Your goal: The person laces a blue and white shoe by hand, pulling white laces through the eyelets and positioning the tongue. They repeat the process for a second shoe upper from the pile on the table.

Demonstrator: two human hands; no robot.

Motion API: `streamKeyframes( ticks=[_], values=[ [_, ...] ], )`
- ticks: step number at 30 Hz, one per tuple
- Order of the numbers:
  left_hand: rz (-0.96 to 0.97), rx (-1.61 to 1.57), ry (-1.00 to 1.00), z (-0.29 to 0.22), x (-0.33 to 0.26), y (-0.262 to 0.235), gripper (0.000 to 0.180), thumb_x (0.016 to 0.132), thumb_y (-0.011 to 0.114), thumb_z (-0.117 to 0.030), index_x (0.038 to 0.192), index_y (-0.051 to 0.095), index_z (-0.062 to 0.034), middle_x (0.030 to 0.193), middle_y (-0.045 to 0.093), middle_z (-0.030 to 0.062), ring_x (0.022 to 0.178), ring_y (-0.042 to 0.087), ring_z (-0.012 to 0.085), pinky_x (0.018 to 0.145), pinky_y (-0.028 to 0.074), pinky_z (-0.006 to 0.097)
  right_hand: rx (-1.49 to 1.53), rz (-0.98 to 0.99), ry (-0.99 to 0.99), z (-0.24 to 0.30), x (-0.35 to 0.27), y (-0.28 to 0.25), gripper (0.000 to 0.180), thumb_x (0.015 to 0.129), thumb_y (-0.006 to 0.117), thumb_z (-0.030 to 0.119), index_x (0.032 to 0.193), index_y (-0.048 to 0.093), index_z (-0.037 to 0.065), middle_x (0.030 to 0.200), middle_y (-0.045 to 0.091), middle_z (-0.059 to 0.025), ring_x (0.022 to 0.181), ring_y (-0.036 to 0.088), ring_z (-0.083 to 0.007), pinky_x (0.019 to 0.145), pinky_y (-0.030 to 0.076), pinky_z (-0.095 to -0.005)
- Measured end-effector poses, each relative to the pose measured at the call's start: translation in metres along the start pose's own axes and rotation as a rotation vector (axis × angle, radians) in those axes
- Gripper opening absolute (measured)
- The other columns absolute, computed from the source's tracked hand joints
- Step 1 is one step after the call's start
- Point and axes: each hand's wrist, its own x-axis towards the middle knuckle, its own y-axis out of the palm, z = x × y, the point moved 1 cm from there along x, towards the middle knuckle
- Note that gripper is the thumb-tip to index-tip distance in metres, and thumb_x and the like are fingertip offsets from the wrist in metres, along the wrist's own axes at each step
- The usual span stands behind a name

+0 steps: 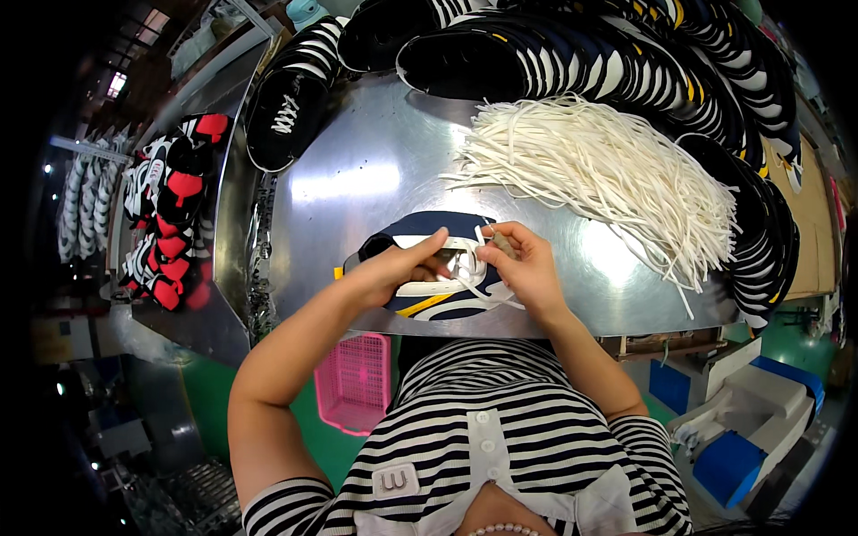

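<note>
A navy, white and yellow shoe upper [433, 223] lies on the metal table near its front edge, toe end to my left. Its white-edged lacing opening faces up. My left hand [400, 265] grips the upper, thumb along the opening and fingers partly inside it. At the other end of the opening, my right hand [534, 273] pinches a small tool with a brownish handle [506, 245]; its thin tip is hard to make out. A white shoelace [480, 291] runs through the eyelet area, its loose end trailing beneath my right hand.
A heap of white laces [599, 170] spreads across the metal table [357, 143] at right. Rows of nested black-and-white uppers [554, 67] curve around the back and right. One laced black upper [284, 116] lies back left. Red-and-black pieces [179, 192] hang left; a pink basket [354, 384] stands below.
</note>
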Motion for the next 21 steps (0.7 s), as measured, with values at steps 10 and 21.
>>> streamKeyframes(
  ticks=[10,21],
  values=[
    [-0.347,0.068,0.462,0.019,-0.015,0.037,0.02,0.089,0.072,-0.016,0.102,0.071,-0.001,0.089,0.07,0.0009,0.072,0.062,0.0065,0.061,0.048,0.022,-0.643,-0.043,-0.172,0.008,-0.008,0.015,0.05,0.079,0.077,0.026,0.12,0.057,0.007,0.081,0.071,-0.0089,0.074,0.068,-0.0284,0.068,0.051,-0.036],
    [-0.378,0.061,0.684,0.034,-0.016,0.04,0.02,0.087,0.073,-0.01,0.103,0.07,0.0013,0.095,0.072,0.0049,0.082,0.067,0.0098,0.071,0.053,0.024,-0.405,0.067,-0.317,0.006,-0.022,-0.003,0.03,0.085,0.072,0.011,0.109,0.057,0.002,0.092,0.07,-0.0168,0.082,0.07,-0.0283,0.074,0.054,-0.0348]
  ],
)
